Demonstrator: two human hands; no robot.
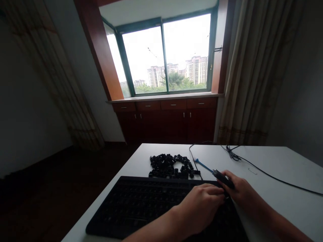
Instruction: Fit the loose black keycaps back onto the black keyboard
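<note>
Head camera, watched from my end, gives me a wide black keyboard (141, 198) lying on the white tabletop (282, 161), its right part partly hidden by the two hands. The left hand (202, 205) is over the keyboard with its fingers drawn together; I cannot tell whether they pinch anything, as their tips are hidden. Close beside it, the right hand (237, 186) is closed around the dark handle of a slim tool (223, 178), whose blue shaft points away and to the left, over the tabletop. Just beyond the keyboard's far edge I see a loose heap of black keycaps (164, 164). A black cable (233, 155) lies partly bunched on the far side of the tabletop, and a thin bent wire (252, 171) rests nearer the right hand. Past the tabletop are a red-brown cabinet (164, 124) and a window (188, 47).
</note>
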